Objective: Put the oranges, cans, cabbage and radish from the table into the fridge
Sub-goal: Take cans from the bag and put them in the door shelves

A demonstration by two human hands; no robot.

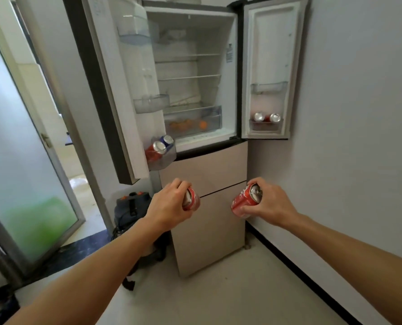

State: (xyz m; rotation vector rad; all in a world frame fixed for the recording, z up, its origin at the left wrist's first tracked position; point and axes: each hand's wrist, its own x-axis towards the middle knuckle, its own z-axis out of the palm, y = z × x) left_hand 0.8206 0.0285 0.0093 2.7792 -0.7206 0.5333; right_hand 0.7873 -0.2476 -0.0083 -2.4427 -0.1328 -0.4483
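I stand before the fridge (207, 165) with both upper doors swung wide. My left hand (169, 205) grips a red can (193, 198) and my right hand (269, 202) grips another red can (245, 201), both held in front of the lower drawers. The left door's bottom bin (163, 158) holds a red can (156, 148) and a blue can (166, 140). Two red cans (266, 117) stand in the right door's bottom bin (264, 125). Oranges (190, 125) lie in the clear crisper drawer (215, 119). No cabbage, radish or table is in view.
The open left door (115, 90) juts toward me on the left, the right door (272, 66) lies against the white wall (359, 113). A dark vacuum-like machine (130, 207) sits on the floor left of the fridge. A frosted glass door (19, 160) stands at far left.
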